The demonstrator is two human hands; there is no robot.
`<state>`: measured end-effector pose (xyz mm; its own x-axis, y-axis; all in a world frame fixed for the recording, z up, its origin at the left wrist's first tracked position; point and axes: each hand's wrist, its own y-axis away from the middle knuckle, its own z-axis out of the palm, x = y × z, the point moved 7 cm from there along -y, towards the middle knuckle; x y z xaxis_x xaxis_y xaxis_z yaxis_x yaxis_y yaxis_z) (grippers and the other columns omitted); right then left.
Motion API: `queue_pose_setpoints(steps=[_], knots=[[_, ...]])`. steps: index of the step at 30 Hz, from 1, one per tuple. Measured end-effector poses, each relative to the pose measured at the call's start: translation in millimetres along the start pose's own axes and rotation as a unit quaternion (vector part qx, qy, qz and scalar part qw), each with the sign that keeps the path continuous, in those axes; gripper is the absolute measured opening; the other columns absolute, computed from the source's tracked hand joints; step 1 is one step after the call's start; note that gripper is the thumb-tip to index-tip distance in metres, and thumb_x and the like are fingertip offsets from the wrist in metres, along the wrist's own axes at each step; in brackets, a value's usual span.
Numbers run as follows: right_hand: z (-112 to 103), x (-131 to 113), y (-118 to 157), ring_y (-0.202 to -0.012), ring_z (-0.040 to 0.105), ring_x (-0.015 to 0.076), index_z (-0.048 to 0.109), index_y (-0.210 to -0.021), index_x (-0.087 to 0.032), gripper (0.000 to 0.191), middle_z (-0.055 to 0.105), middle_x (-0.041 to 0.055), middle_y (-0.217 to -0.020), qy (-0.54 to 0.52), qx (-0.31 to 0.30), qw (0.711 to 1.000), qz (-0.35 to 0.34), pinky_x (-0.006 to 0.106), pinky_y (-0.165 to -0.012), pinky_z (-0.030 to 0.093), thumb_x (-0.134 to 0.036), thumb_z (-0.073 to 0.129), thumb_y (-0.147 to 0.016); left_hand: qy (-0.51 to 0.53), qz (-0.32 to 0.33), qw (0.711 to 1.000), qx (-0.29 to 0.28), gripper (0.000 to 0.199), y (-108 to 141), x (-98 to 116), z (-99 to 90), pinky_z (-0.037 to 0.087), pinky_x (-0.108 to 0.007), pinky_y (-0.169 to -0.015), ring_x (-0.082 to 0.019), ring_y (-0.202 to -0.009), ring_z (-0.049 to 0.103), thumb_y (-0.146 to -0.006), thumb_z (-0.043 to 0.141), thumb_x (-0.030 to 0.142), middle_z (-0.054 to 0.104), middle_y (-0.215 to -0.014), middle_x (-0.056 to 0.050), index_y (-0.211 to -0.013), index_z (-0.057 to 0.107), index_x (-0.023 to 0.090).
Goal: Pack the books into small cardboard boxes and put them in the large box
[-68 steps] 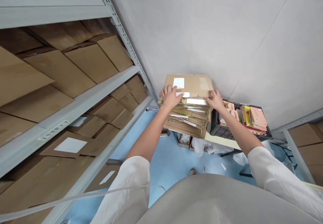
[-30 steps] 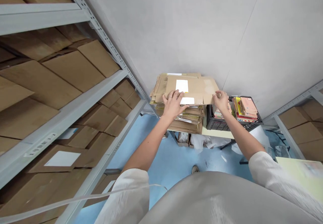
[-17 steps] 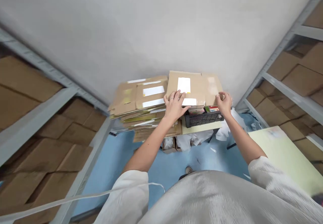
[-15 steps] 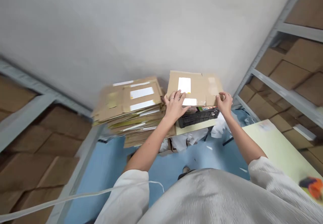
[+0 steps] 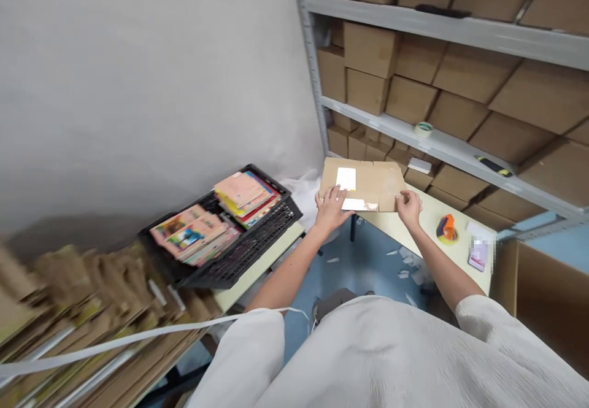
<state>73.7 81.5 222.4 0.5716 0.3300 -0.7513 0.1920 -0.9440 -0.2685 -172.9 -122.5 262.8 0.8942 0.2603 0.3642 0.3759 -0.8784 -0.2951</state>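
— both hands on the one thing? left hand and right hand?

— yes, both closed on a flattened box. left grips its near-left edge, thumb under and fingers spread on top beside the white label. right pinches the near-right corner. hands are apart, the box spanning between them.

— where is the box?

— held roughly level over the far end of a pale table, near a shelf of cartons. whether its far edge touches the table, i can't quite tell.

— what else is on the table?

— an orange tape dispenser just right of the right hand, and a small blurred item farther right.

— and to the left?

— a black crate of colourful books on another table, well apart from the hands. a stack of flattened cardboard sits blurred at the lower left.
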Motion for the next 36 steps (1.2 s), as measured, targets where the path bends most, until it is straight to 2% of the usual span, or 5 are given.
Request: queue_pose_setpoints(steps=[7, 16, 21, 29, 36], knots=[[-46, 155, 16, -0.117, 0.056, 0.0386, 0.069, -0.101, -0.023, 0.037, 0.069, 0.0178, -0.120, 0.065, 0.060, 0.984, 0.157, 0.063, -0.107, 0.043, -0.051, 0.059, -0.081, 0.016, 0.114, 0.983, -0.144, 0.073, -46, 73, 145.0, 0.021, -0.074, -0.128, -0.045, -0.154, 0.043, -0.087, 0.083, 0.044, 0.051, -0.165, -0.022, -0.154, 0.057, 0.029], [-44, 230, 28, -0.133, 0.052, 0.0380, 0.067, -0.128, -0.021, 0.040, 0.065, 0.0177, -0.137, 0.209, -0.014, 0.916, 0.342, 0.058, -0.111, 0.042, -0.041, 0.052, -0.097, 0.005, 0.210, 0.937, -0.278, 0.074, -94, 87, 279.6, 0.022, -0.072, -0.129, -0.042, -0.155, 0.039, -0.093, 0.076, 0.055, 0.048, -0.168, -0.018, -0.159, 0.053, 0.030], [-22, 250, 34, -0.135, 0.052, 0.0365, 0.064, -0.140, -0.022, 0.044, 0.059, 0.0155, -0.149, 0.239, -0.051, 0.886, 0.395, 0.056, -0.114, 0.041, -0.037, 0.047, -0.101, 0.019, 0.228, 0.915, -0.334, 0.073, -106, 73, 323.3, 0.025, -0.070, -0.128, -0.041, -0.158, 0.036, -0.095, 0.072, 0.059, 0.044, -0.171, -0.017, -0.159, 0.053, 0.030], [11, 261, 39, -0.148, 0.044, 0.0353, 0.060, -0.149, -0.023, 0.049, 0.044, 0.0159, -0.167, 0.274, -0.116, 0.880, 0.369, 0.053, -0.118, 0.041, -0.033, 0.049, -0.102, 0.026, 0.247, 0.874, -0.417, 0.061, -110, 63, 359.6, 0.019, -0.066, -0.133, -0.037, -0.165, 0.029, -0.107, 0.048, 0.044, 0.034, -0.178, -0.016, -0.165, 0.046, 0.024], [36, 275, 34, -0.157, 0.038, 0.0342, 0.044, -0.164, -0.027, 0.062, 0.033, 0.0123, -0.178, 0.250, -0.259, 0.868, 0.342, 0.054, -0.122, 0.040, -0.038, 0.050, -0.103, -0.001, 0.249, 0.817, -0.520, 0.077, -97, 73, 393.5, 0.019, -0.063, -0.133, -0.038, -0.169, 0.020, -0.102, 0.052, 0.047, 0.021, -0.184, -0.012, -0.173, 0.032, 0.027]])
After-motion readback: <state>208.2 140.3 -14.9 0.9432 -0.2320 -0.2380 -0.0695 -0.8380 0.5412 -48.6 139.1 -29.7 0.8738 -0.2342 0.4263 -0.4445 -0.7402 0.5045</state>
